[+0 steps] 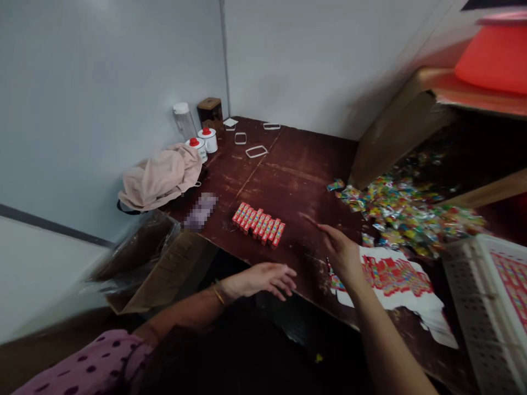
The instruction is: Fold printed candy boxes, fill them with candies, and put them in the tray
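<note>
My left hand [263, 278] hovers at the table's near edge, fingers apart and holding nothing. Further right, my right hand [340, 251] pinches a thin, flat, reddish piece [309, 220], seen nearly edge-on, so its print cannot be made out. A row of small red printed boxes [259, 224] stands side by side on the table beyond my left hand. Under and beside my right forearm, flat red-and-white printed cartons [395, 277] lie fanned out in an overlapping pile, partly hidden by the arm.
Colourful wrapped sweets [407, 211] spill from a tipped cardboard box [391, 120] on the right, near a white plastic basket [469, 307]. At the left edge are a beige cloth bag [160, 178], lidded mugs [208, 140] and a jug [185, 122]. An open carton [164, 280] stands below.
</note>
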`<state>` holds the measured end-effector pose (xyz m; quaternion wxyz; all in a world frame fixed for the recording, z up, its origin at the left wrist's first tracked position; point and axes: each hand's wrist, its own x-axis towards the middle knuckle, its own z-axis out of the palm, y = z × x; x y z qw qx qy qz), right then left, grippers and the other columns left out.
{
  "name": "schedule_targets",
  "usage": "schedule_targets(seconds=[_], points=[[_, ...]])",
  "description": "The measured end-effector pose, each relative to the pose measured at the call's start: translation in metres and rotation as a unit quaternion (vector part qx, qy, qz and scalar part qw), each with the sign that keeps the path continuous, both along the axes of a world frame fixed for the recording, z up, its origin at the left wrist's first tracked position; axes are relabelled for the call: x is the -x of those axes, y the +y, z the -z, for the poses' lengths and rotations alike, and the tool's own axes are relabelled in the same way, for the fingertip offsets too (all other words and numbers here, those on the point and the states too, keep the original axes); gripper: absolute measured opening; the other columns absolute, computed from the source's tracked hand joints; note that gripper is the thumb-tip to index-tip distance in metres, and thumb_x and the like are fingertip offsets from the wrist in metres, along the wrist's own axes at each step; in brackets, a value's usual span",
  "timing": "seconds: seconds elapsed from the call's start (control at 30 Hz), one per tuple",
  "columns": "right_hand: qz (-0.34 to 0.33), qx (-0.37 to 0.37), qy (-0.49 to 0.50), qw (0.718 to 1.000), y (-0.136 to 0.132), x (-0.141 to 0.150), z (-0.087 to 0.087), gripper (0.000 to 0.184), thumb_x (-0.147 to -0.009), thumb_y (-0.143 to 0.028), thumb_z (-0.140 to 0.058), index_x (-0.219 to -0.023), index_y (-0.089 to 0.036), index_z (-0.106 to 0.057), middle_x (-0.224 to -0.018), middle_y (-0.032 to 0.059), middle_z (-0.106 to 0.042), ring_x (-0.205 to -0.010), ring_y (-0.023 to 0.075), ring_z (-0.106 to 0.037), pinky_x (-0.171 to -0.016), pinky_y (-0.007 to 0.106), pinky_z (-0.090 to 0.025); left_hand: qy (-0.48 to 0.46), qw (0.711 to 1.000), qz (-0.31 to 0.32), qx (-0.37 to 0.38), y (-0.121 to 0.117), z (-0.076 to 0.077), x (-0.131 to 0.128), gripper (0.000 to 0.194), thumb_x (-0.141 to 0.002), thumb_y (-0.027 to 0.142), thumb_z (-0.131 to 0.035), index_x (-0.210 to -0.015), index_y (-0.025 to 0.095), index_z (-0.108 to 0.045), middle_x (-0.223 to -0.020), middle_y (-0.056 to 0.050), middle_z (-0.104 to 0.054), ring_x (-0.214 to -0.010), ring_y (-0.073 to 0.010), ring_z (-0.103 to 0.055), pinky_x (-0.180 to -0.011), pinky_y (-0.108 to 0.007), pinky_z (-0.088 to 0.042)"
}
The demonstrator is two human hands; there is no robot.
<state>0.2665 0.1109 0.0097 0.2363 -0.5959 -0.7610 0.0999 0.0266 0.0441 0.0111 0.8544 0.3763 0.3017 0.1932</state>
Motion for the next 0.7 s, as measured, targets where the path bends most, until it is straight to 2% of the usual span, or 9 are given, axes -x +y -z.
schedule_targets(seconds=[0.07,0.1,0.2,0.27,0.3,0.43,0.53,0.63,0.7], points=[[-0.056,-0.033,0.037,0.997,-0.04,0.012,0.0,0.038,-0.09,-0.026,-0.04,-0.119,-0.029,-0.064,-0.13,0.0042,-0.059,-0.126,0.027,-0.047,-0.104,0.047,-0.039,-0.095,0.989,0.017,0.114,0.006,0.002,-0.003,0.059,-0.086,0.061,-0.045,-0.117,0.013,-0.058,-0.106,-0.014,-0.064,-0.096,-0.0255,-0.062,-0.083,-0.043,-0.047],[-0.086,-0.038,0.05,0.994,-0.059,0.019,0.001,0.038,-0.089,-0.024,-0.042,-0.119,-0.031,-0.065,-0.132,0.0031,-0.059,-0.13,0.0278,-0.043,-0.107,0.05,-0.036,-0.121,0.981,0.021,0.148,0.007,0.003,-0.004,0.056,-0.087,0.058,-0.045,-0.116,0.012,-0.059,-0.105,-0.015,-0.064,-0.096,-0.0263,-0.062,-0.084,-0.044,-0.046],[-0.128,-0.018,0.06,0.99,-0.104,0.032,0.002,0.046,-0.088,-0.015,-0.037,-0.121,-0.033,-0.064,-0.13,0.0032,-0.06,-0.131,0.0278,-0.041,-0.108,0.054,-0.031,-0.129,0.977,-0.01,0.167,0.004,0.006,-0.01,0.036,-0.082,0.029,-0.06,-0.114,0.013,-0.061,-0.099,-0.01,-0.066,-0.088,-0.0196,-0.063,-0.084,-0.036,-0.045],[-0.111,-0.02,0.063,0.992,-0.116,0.034,0.0,0.049,-0.089,-0.012,-0.034,-0.122,-0.033,-0.063,-0.132,0.0039,-0.058,-0.132,0.0271,-0.04,-0.108,0.054,-0.03,-0.121,0.981,-0.039,0.145,-0.003,0.006,-0.017,0.04,-0.074,0.014,-0.065,-0.113,0.015,-0.062,-0.097,-0.007,-0.066,-0.083,-0.0155,-0.062,-0.084,-0.032,-0.044],[-0.087,-0.03,0.064,0.994,-0.117,0.034,-0.003,0.048,-0.09,-0.012,-0.035,-0.124,-0.033,-0.061,-0.134,0.0045,-0.055,-0.132,0.0273,-0.039,-0.108,0.055,-0.03,-0.116,0.984,-0.053,0.126,-0.006,0.006,-0.021,0.041,-0.072,0.012,-0.067,-0.112,0.015,-0.063,-0.097,-0.007,-0.066,-0.082,-0.0149,-0.062,-0.083,-0.031,-0.044],[0.016,-0.073,0.053,0.996,-0.113,0.031,-0.016,0.037,-0.091,-0.024,-0.046,-0.127,-0.026,-0.057,-0.136,0.0098,-0.051,-0.129,0.0299,-0.041,-0.105,0.056,-0.033,-0.066,0.988,-0.137,-0.017,-0.021,0.001,-0.034,0.034,-0.076,0.024,-0.069,-0.108,0.012,-0.064,-0.096,-0.007,-0.065,-0.082,-0.0144,-0.059,-0.081,-0.028,-0.044],[0.018,-0.066,0.09,0.994,-0.111,0.033,-0.021,0.028,-0.087,-0.036,-0.058,-0.111,-0.023,-0.06,-0.13,0.0116,-0.054,-0.123,0.0296,-0.046,-0.102,0.054,-0.036,-0.016,0.982,-0.148,-0.113,-0.028,0.003,-0.037,0.03,-0.081,0.029,-0.065,-0.106,0.012,-0.064,-0.092,-0.005,-0.064,-0.077,-0.0124,-0.056,-0.073,-0.024,-0.042],[0.006,-0.022,0.167,0.986,-0.111,0.035,-0.019,0.023,-0.083,-0.043,-0.062,-0.092,-0.021,-0.06,-0.13,0.0129,-0.053,-0.122,0.0292,-0.049,-0.101,0.05,-0.039,0.03,0.978,-0.135,-0.158,-0.03,0.01,-0.034,0.024,-0.083,0.026,-0.06,-0.103,0.012,-0.064,-0.087,-0.003,-0.064,-0.071,-0.0107,-0.054,-0.066,-0.022,-0.041],[-0.022,0.018,0.181,0.983,-0.107,0.032,-0.013,0.024,-0.083,-0.045,-0.061,-0.09,-0.022,-0.062,-0.128,0.0128,-0.054,-0.122,0.0294,-0.05,-0.101,0.048,-0.039,0.063,0.972,-0.139,-0.181,-0.025,0.015,-0.034,0.022,-0.083,0.021,-0.057,-0.102,0.011,-0.063,-0.086,-0.003,-0.064,-0.069,-0.0102,-0.055,-0.064,-0.021,-0.042]])
